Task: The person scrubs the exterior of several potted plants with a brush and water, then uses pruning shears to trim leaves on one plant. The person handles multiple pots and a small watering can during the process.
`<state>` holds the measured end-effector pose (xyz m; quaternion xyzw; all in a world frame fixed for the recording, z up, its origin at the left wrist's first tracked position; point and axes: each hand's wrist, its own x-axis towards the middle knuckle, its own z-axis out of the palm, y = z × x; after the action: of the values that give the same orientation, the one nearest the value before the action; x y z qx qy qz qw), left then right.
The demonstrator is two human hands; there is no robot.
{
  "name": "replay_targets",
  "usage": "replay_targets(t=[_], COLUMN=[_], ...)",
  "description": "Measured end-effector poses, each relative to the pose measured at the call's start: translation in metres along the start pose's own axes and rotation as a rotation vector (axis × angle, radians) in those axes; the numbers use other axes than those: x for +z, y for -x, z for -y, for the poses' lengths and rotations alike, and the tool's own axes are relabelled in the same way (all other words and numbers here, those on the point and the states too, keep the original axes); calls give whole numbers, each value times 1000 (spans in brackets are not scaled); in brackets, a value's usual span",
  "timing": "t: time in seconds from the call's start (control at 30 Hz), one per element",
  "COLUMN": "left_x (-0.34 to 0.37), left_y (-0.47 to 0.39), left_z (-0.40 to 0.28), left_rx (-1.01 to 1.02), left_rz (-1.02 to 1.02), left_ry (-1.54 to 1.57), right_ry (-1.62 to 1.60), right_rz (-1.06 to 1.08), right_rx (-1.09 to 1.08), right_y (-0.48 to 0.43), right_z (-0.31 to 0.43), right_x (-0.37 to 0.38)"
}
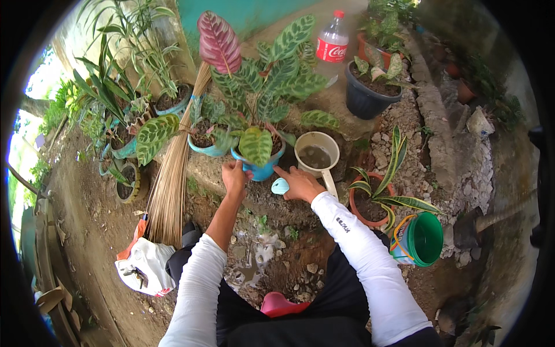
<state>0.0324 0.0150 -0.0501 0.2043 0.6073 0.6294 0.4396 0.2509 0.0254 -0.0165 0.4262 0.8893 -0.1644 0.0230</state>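
Note:
A blue plant pot [261, 172] stands before me, holding a prayer plant [256, 145] with dark-patterned leaves and one purple-backed leaf. My left hand [235, 177] grips the pot at its left side, thumb and fingers against the wall. In my right hand [299, 184] is a light-blue ribbed object [280, 186], perhaps a scrub brush; the palm hides much of it. The right index finger points at the pot's lower right side, and whether it touches is unclear. Just beyond that hand, a cream dipper [317, 152] holds murky water.
A stick broom [171, 186] leans at left, above a white plastic bag [147, 266]. At right are a terracotta pot [353, 204] with a snake plant, a green bucket [427, 238] and a black pot [370, 97]. A Coca-Cola bottle [332, 43] stands behind. Wet, stony soil [256, 260] lies below.

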Motion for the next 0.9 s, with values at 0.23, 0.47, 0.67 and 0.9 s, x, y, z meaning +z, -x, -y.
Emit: replay_targets(t=[0.23, 0.47, 0.67, 0.9], left_x=[-12, 1, -5, 64], left_y=[-32, -46, -20, -12], left_z=[62, 56, -19, -146], left_rx=[-29, -249, -267, -283], left_rz=[560, 665, 427, 207], left_ry=[189, 466, 452, 620], right_ry=[61, 73, 106, -55], right_rz=[-72, -80, -64, -138], right_rx=[-249, -228, -224, -197], right_y=[-4, 2, 1, -4], right_z=[-11, -37, -14, -5], right_x=[0, 17, -2, -29])
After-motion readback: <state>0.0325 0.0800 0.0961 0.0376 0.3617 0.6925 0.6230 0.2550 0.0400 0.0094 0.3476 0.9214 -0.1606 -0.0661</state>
